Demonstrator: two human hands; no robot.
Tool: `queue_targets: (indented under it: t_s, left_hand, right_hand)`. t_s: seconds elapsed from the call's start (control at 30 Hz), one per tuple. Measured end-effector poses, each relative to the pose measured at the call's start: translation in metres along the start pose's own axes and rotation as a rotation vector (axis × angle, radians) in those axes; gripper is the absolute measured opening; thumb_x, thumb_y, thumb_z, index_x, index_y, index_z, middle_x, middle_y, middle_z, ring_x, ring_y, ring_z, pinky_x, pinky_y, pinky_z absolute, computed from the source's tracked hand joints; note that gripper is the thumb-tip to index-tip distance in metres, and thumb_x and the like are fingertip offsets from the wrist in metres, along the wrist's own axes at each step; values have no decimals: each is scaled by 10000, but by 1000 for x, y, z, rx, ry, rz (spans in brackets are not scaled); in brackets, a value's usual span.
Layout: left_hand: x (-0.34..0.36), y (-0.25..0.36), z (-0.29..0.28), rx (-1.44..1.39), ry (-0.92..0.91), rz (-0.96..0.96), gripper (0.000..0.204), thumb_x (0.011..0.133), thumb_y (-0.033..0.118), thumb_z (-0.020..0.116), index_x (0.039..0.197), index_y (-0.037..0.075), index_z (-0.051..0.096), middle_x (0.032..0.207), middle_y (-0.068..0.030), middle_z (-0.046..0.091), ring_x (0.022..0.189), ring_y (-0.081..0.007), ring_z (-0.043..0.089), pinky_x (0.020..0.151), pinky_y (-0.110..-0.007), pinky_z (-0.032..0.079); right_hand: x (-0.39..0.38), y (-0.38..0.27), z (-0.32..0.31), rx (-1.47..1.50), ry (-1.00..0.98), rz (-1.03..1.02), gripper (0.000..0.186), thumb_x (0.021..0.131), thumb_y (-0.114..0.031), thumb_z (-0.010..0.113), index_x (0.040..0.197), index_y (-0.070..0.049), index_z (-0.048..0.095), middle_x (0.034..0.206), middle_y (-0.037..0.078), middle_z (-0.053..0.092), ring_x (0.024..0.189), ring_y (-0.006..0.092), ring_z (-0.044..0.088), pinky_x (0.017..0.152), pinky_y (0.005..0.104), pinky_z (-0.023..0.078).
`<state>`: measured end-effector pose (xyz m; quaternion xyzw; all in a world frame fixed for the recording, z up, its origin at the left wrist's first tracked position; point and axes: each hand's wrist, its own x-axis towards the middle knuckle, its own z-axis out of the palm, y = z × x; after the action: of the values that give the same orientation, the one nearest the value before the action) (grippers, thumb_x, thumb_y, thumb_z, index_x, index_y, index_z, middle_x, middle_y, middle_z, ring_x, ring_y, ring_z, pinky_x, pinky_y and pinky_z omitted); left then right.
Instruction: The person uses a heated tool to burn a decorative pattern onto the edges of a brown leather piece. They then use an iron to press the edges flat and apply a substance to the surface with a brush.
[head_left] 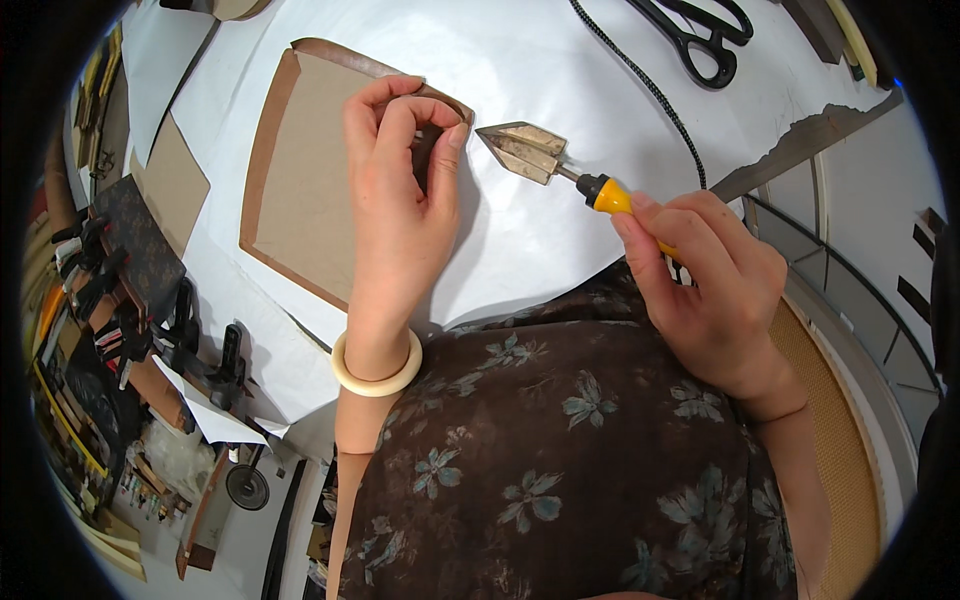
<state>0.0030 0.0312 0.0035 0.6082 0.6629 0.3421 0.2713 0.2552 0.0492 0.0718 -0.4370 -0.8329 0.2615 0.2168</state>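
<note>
My left hand, with a cream bangle at the wrist, has its curled fingers gripping the folded brown edge of a flat beige panel near its upper right corner; part of that edge is hidden under my fingers. My right hand grips the yellow-and-black handle of a tool with an arrowhead-shaped metal head. The pointed tip lies just right of that corner, close to my left thumb.
Black scissors and a braided cord are at upper right on white paper. Beige board and several black clamps are at left. A curved metal rail runs at right.
</note>
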Motion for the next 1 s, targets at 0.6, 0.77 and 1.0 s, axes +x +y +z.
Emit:
queue_targets:
  t_s: [0.6,0.77,1.0]
  left_hand:
    - [0,2,2,74,8,49,49,1013,-35,660,1037,-46,618,1308,-219,515,1068,-289,634,856,-359,564]
    - [1,2,2,78,12,52,48,1009,-45,658,1027,-47,614,1305,-224,514,1041,-286,639,837,-352,566]
    - [0,2,1,68,15,34,42,1025,-19,654,1043,-36,619,1321,-196,525,1017,-241,636,834,-326,555]
  right_hand:
    - [-4,5,10,-1,62,-39,247,895,-64,845,1118,-45,742,835,52,656,606,203,641,504,327,475]
    - [2,-4,4,-3,-1,-7,211,872,36,856,1036,20,724,838,117,709,668,219,701,533,300,542]
    - [2,-5,6,-25,12,-28,220,881,-9,851,1069,-4,736,822,89,676,633,211,666,518,309,505]
